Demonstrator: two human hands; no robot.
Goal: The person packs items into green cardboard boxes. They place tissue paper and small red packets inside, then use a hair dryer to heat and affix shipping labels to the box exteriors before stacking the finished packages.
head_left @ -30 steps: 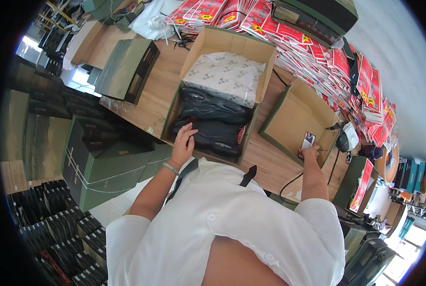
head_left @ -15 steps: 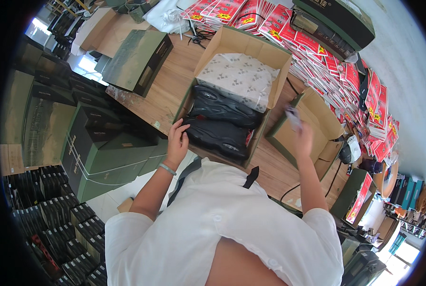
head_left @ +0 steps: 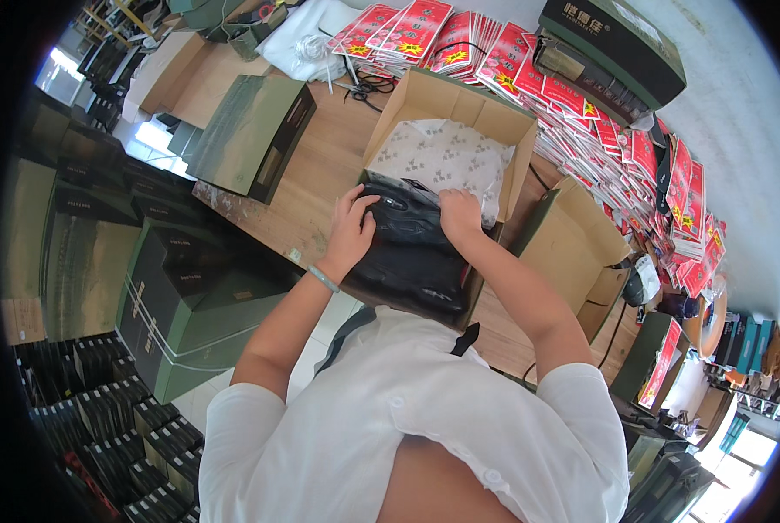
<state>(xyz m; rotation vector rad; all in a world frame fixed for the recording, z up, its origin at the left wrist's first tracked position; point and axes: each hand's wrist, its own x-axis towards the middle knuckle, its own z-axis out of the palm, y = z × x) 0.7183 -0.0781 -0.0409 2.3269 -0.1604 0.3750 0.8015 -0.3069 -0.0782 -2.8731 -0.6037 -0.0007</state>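
A pair of black shoes lies side by side in an open shoebox on the table. White patterned tissue paper is folded back towards the box's far side. My left hand rests at the left end of the shoes with its fingers apart. My right hand is over the far shoe, fingers curled at the edge of the tissue. Close to its fingertips lies a small dark piece with a pale edge; whether the fingers grip it is unclear.
An open box part lies right of the shoebox. A closed green box stands on the left. Red printed bags are piled along the back, beside scissors. Boxes tied with string stand left of the table.
My right hand has come from the box part at the right, where it held a small pale item, to the far shoe. My left hand has shifted farther in along the shoes.
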